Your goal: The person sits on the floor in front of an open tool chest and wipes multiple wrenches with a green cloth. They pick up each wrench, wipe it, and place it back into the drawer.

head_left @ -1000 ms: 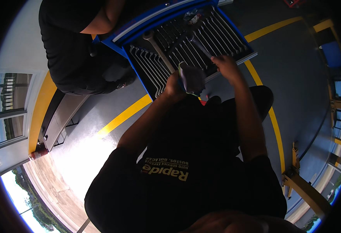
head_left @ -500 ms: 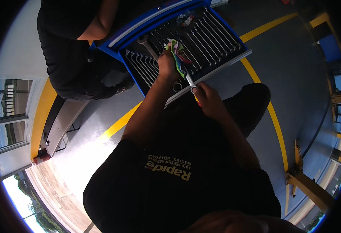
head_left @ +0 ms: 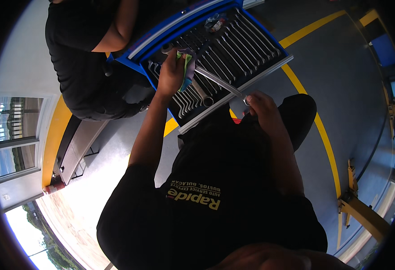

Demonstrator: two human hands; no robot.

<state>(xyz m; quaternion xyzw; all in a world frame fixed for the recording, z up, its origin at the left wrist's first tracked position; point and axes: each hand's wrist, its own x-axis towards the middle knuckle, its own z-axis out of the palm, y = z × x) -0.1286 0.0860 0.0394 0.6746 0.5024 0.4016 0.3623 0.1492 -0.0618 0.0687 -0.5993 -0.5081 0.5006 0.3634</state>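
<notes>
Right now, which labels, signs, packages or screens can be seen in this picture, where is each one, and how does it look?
Shirt print: on the chest of the person's black shirt, low in the middle; a band of yellow and white lettering with a small red mark.
Small packet: lies at the far end of the blue tool drawer, among the wrenches; crumpled, dark with red and white patches.
No screens or signs in view.

Blue tool drawer point(head_left: 269, 42), silver wrenches point(head_left: 233, 45) in rows on dark liner. Green-purple cloth point(head_left: 187, 69). Grey floor point(head_left: 341, 81), yellow line point(head_left: 323, 135). Black shirt point(head_left: 215, 202), yellow lettering.
</notes>
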